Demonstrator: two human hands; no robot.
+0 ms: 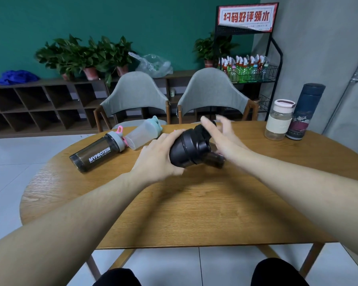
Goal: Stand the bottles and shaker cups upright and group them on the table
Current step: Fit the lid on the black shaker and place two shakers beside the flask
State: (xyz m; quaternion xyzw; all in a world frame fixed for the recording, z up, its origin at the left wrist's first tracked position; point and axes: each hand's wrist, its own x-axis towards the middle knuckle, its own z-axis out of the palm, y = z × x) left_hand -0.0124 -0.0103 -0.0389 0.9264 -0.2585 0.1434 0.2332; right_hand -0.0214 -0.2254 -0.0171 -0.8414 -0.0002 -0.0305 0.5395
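Note:
My left hand (157,156) grips a black shaker cup (189,148) that is tilted just above the middle of the wooden table (194,213). My right hand (221,137) hovers at the cup's lid with fingers spread, blurred by motion. A dark smoky shaker marked MYPROTEIN (97,153) lies on its side at the left. A clear shaker with a mint lid (142,134) lies on its side behind it. At the far right a clear bottle with a white sleeve (278,120) and a dark blue flask (305,112) stand upright side by side.
Two grey chairs (212,96) stand at the table's far side. A black rack with several small bottles (250,67) stands at the back right. A low dark shelf (41,106) with potted plants runs along the green wall.

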